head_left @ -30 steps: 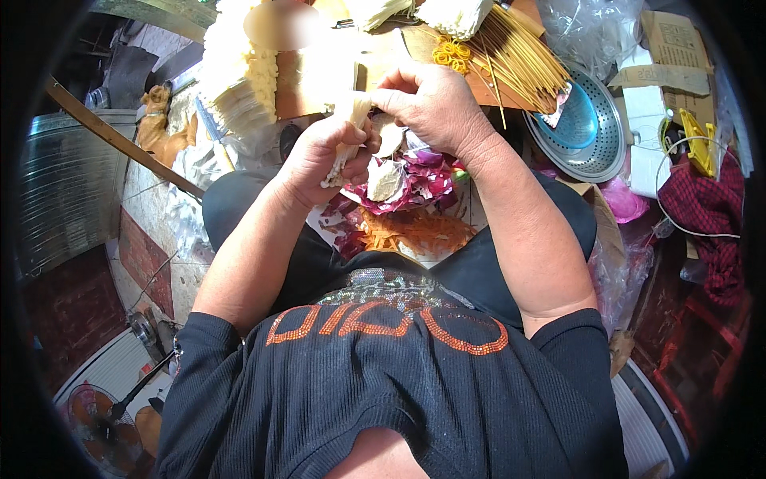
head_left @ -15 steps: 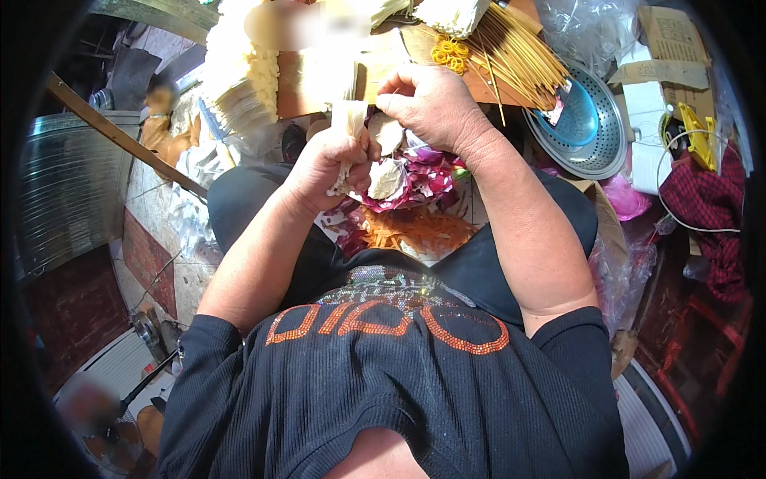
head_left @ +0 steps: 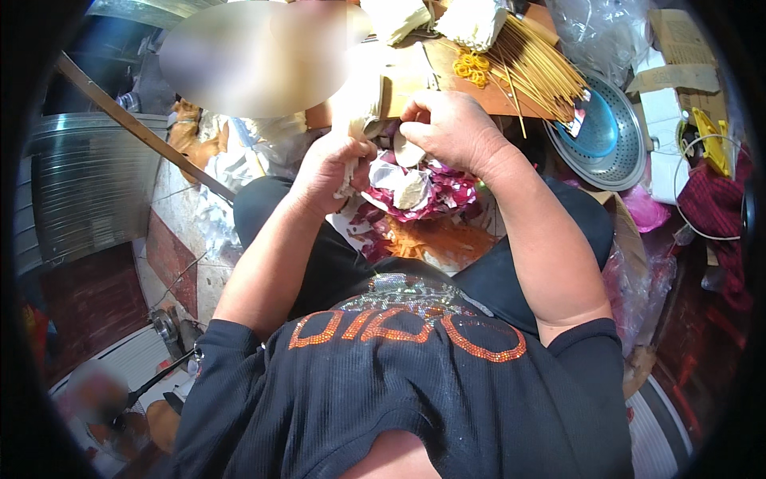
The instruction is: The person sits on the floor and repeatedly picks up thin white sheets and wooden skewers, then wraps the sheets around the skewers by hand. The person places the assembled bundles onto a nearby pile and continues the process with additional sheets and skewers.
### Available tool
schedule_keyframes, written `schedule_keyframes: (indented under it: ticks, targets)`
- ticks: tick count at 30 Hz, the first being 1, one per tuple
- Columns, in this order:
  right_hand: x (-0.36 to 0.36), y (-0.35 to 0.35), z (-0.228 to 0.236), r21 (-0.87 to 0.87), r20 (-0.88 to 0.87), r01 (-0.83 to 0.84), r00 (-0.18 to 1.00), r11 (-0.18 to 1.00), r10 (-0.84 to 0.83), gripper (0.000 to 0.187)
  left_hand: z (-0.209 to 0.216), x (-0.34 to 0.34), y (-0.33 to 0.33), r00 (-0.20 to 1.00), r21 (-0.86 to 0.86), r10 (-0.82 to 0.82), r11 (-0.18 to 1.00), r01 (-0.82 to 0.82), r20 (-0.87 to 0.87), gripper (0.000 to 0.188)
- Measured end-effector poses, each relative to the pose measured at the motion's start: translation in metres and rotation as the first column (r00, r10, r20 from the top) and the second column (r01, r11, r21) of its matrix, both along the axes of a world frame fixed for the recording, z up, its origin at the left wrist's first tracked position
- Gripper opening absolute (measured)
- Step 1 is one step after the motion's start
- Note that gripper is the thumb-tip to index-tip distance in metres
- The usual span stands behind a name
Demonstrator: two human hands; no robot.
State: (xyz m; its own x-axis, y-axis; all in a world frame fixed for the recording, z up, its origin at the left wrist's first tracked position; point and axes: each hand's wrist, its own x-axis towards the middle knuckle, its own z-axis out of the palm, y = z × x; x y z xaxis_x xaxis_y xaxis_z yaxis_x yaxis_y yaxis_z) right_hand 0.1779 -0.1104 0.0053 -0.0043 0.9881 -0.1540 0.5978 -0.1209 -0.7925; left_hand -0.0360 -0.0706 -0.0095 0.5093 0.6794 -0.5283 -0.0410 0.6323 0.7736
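My left hand (head_left: 327,169) is closed around a bundle of thin white strands (head_left: 359,108), which look like enoki mushrooms. Their upper part lies in bright light, and loose ends hang below my fist. To the right, my right hand (head_left: 459,132) has its thumb and fingers pinched together by the near edge of an orange-brown board (head_left: 399,92); what they hold, if anything, is hidden. Yellow rubber bands (head_left: 471,69) lie on the board beyond that hand, beside a pile of thin wooden skewers (head_left: 542,70). White bundles (head_left: 471,22) rest at the far side.
Below my hands are purple peelings (head_left: 453,191) with pale pieces among them, and orange shreds (head_left: 439,239). A blue bowl (head_left: 598,132) sits in a grey colander (head_left: 633,164) at right. A wooden pole (head_left: 136,120) slants across the left. A blurred patch covers the far left.
The whole view has shifted a little, so the board and skewers appear further right. My left hand still grips the white bundle, and my right hand stays pinched beside it. The blurred patch has grown.
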Motion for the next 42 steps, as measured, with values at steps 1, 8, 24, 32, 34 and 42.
schedule_keyframes:
  ticks: [1,8,24,32,34,42]
  targets:
    - [0.000,0.001,0.000,-0.008,0.008,-0.008,1.000,1.000,0.008,0.027,0.006,-0.001,0.008,0.999,0.069,-0.009,0.998,0.013,-0.052,0.016]
    - [-0.009,0.007,-0.002,-0.035,0.053,-0.075,0.996,0.997,0.077,0.025,0.039,-0.065,0.119,0.807,0.540,0.283,0.840,0.053,-0.519,0.027]
    - [-0.033,0.005,-0.014,-0.133,0.354,-0.320,0.868,0.938,0.347,0.020,0.033,-0.073,0.305,0.274,0.601,0.748,0.203,0.773,-0.604,0.030]
    - [-0.039,-0.009,-0.004,-0.083,0.243,-0.391,0.884,0.917,0.399,0.015,-0.004,-0.058,0.357,0.208,0.514,0.690,0.271,0.814,-0.693,0.030]
    - [-0.036,-0.009,0.001,-0.046,0.210,-0.350,0.912,0.935,0.352,0.011,-0.018,-0.059,0.362,0.190,0.487,0.637,0.331,0.808,-0.747,0.035]
    - [-0.041,-0.014,0.001,-0.044,0.280,-0.397,0.876,0.917,0.392,0.011,-0.063,-0.098,0.405,0.340,0.455,0.309,0.485,0.747,-0.888,0.037]
